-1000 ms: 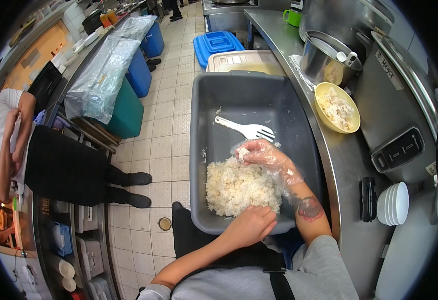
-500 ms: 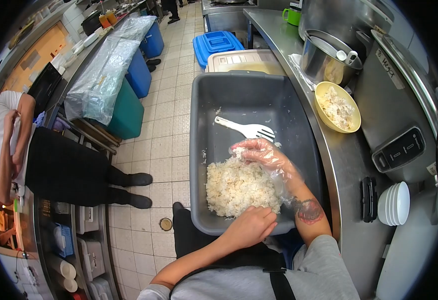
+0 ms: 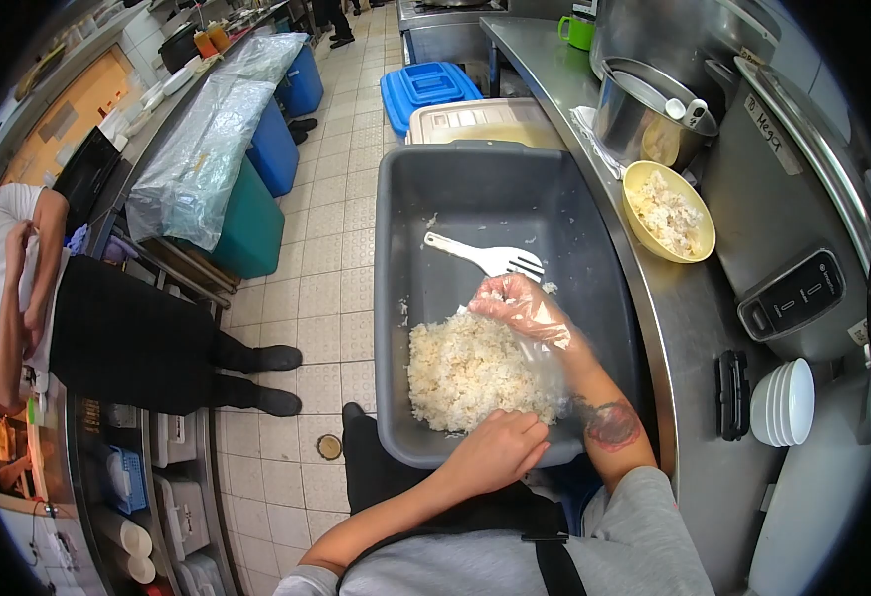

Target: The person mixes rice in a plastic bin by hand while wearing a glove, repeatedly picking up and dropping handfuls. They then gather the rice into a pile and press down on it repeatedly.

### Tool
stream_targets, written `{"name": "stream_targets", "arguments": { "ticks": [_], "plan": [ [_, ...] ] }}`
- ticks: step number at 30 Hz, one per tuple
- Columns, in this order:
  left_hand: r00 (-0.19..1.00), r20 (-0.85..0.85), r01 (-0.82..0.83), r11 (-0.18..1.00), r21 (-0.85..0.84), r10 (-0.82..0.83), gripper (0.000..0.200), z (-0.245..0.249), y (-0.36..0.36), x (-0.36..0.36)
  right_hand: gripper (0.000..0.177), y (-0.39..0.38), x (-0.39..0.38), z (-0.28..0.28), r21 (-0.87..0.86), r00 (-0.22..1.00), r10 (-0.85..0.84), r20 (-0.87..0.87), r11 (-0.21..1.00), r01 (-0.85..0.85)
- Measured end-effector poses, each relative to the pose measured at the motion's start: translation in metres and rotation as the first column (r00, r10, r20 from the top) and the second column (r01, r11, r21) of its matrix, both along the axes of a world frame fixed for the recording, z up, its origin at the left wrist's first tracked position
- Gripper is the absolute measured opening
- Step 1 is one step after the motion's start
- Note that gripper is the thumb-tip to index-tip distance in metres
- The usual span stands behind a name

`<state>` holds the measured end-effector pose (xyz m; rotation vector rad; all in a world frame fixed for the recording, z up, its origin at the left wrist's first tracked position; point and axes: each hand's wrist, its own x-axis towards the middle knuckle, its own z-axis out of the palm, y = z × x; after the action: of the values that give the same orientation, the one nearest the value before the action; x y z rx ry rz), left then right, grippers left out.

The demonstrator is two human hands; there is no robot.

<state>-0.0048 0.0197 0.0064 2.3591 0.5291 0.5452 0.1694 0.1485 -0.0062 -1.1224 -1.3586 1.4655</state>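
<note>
A grey plastic tub (image 3: 594,288) stands before me, with a mound of cooked rice (image 3: 470,372) in its near half. My right hand (image 3: 520,306), in a clear plastic glove, is over the far edge of the mound. Its fingers are curled in, with a little rice at the fingertips. A white slotted spatula (image 3: 490,256) lies on the tub floor just beyond that hand. My bare left hand (image 3: 507,445) is closed at the tub's near rim, beside the rice. What its fingers hold, if anything, is hidden.
On the steel counter (image 3: 669,368) at right are a yellow bowl of rice (image 3: 666,214), a metal pot (image 3: 639,119) and stacked white bowls (image 3: 783,402). Lidded bins (image 3: 430,89) stand beyond the tub. Across the tiled aisle a person (image 3: 107,318) stands with arms folded.
My right hand has shifted slightly right, and its fingers have curled in more. The left hand stays at the near rim. The view has moved a little.
</note>
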Motion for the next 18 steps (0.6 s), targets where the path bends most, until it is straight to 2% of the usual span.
{"name": "stream_targets", "arguments": {
  "ticks": [3,7,9,12,15,16,18],
  "plan": [
    [1.0,0.003,-0.004,1.0,0.003,0.004,0.017,0.0,0.0,0.0,0.019,-0.001,0.003,0.001,-0.029,0.992,-0.008,0.126,1.0,0.012],
    [1.0,0.02,-0.006,1.0,-0.003,0.006,0.017,0.001,0.0,0.0,0.013,0.004,0.007,-0.013,0.057,0.994,-0.012,0.112,0.998,0.005],
    [1.0,0.011,-0.009,1.0,-0.003,0.009,0.017,0.002,0.0,0.0,0.022,0.001,0.006,-0.013,0.064,0.986,-0.058,0.157,0.997,0.048],
    [1.0,0.007,-0.009,1.0,-0.001,0.009,0.017,0.002,0.0,0.0,0.036,0.0,0.006,-0.018,0.074,0.997,-0.076,0.033,0.995,0.074],
    [1.0,0.008,-0.01,1.0,-0.003,0.01,0.017,0.001,0.0,0.0,0.041,-0.005,0.005,0.011,-0.241,0.965,-0.16,-0.21,0.965,0.107],
    [1.0,0.01,-0.01,1.0,-0.004,0.01,0.017,0.001,0.0,0.0,0.046,-0.003,0.01,0.009,-0.269,0.928,-0.184,-0.323,0.958,0.097],
    [1.0,0.01,-0.01,1.0,-0.002,0.01,0.016,0.001,0.0,0.0,0.056,0.009,0.021,-0.001,-0.332,0.779,-0.136,-0.613,0.938,-0.097]
  ]
}}
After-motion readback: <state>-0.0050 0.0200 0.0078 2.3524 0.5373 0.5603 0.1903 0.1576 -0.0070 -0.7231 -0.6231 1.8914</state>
